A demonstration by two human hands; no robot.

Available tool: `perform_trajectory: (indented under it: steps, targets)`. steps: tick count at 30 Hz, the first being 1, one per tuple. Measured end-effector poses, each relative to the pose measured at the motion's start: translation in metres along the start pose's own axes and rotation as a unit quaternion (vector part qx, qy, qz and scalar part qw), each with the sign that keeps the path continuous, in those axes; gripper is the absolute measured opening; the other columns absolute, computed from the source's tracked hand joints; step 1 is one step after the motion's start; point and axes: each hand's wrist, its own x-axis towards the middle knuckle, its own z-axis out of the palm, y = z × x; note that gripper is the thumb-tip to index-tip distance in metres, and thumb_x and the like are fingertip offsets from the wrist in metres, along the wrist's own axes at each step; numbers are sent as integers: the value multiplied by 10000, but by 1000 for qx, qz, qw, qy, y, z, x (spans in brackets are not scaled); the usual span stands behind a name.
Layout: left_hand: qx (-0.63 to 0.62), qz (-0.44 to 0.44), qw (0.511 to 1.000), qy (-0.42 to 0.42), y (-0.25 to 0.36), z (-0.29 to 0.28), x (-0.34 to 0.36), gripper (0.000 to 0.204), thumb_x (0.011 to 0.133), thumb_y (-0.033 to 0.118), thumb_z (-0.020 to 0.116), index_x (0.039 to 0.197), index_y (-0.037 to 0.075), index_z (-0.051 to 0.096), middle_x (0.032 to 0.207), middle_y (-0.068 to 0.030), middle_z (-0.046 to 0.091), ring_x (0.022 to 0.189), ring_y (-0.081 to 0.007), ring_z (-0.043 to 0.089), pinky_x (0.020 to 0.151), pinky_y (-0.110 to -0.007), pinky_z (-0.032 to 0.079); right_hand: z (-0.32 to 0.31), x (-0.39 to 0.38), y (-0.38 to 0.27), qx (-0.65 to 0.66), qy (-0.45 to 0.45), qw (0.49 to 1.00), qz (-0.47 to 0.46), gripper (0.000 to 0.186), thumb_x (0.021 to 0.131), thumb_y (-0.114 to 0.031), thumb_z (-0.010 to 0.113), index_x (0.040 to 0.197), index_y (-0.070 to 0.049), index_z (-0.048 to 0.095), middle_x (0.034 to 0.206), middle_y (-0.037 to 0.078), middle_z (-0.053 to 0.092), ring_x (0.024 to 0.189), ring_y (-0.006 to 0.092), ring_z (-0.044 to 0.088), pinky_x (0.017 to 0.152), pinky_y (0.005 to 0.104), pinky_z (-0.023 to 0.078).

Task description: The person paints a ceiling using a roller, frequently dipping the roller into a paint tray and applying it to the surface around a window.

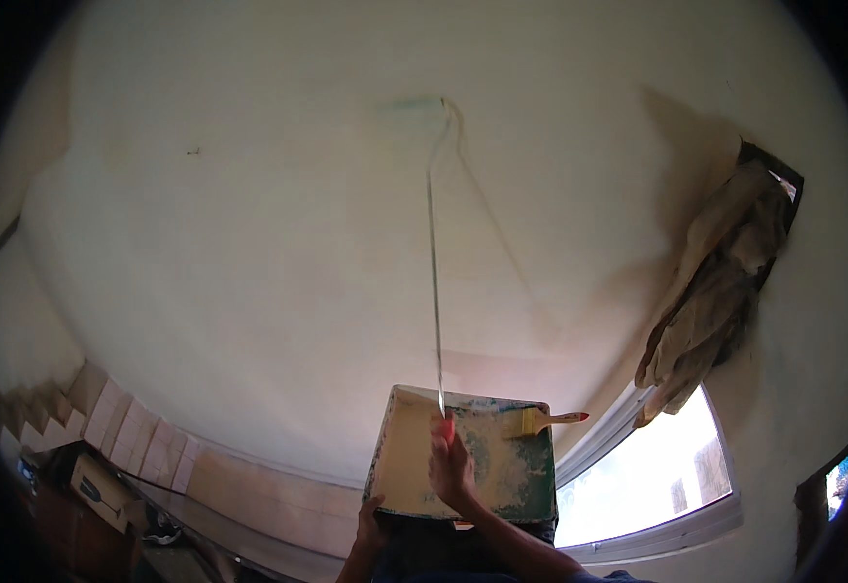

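My right hand (453, 468) is closed round the red handle of a paint roller (433, 282). Its long thin metal rod runs up from the hand, and the roller head at the top lies against the pale surface and looks blurred. Below, my left hand (369, 521) grips the near left edge of a dark green paint tray (542, 486). Cream paint covers the tray's left part, and dried smears mark its right part. Across the tray's right rim rests a paintbrush (538, 421) with a red-tipped handle, its bristles inside the tray.
The large pale painted surface (249, 272) fills the upper view. On the right are a bright window (647, 486) and a crumpled brown cloth (715, 282) hanging from an opening. A box (98, 486) and other clutter stand at lower left, beside tiles (132, 428).
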Motion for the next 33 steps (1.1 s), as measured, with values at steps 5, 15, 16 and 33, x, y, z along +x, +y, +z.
perform_trajectory:
  steps: [5, 15, 16, 33]
  targets:
    - [-80, 0, 996, 41, -64, -89, 20, 493, 799, -11, 557, 1251, -45, 364, 1160, -221, 493, 1061, -318, 515, 931, -405, 416, 44, -1, 8, 1, -5, 1000, -21, 481, 913, -495, 450, 1113, -60, 502, 568, -29, 429, 458, 59, 441, 414, 244, 368]
    - [-79, -85, 993, 36, 36, 30, -13, 585, 790, 298, 489, 1277, -16, 414, 1221, -156, 511, 1121, -276, 479, 997, -392, 347, 75, 74, -97, 98, -3, 991, -94, 435, 925, -482, 432, 854, -53, 414, 547, -20, 381, 406, 84, 393, 375, 263, 357]
    - [-144, -113, 983, 23, 31, 24, -10, 582, 790, 294, 496, 1276, -17, 415, 1222, -158, 510, 1123, -278, 477, 997, -390, 346, 79, 82, -96, 113, -7, 988, -109, 444, 923, -492, 432, 853, -54, 413, 543, -18, 382, 398, 89, 392, 369, 265, 353]
    - [432, 408, 803, -54, -10, -24, -6, 494, 810, -34, 579, 1240, -42, 334, 1152, -224, 481, 1057, -302, 517, 941, -405, 411, 97, 60, -70, 61, -25, 995, -71, 418, 929, -454, 418, 947, -37, 445, 527, 8, 434, 390, 97, 447, 354, 255, 361]
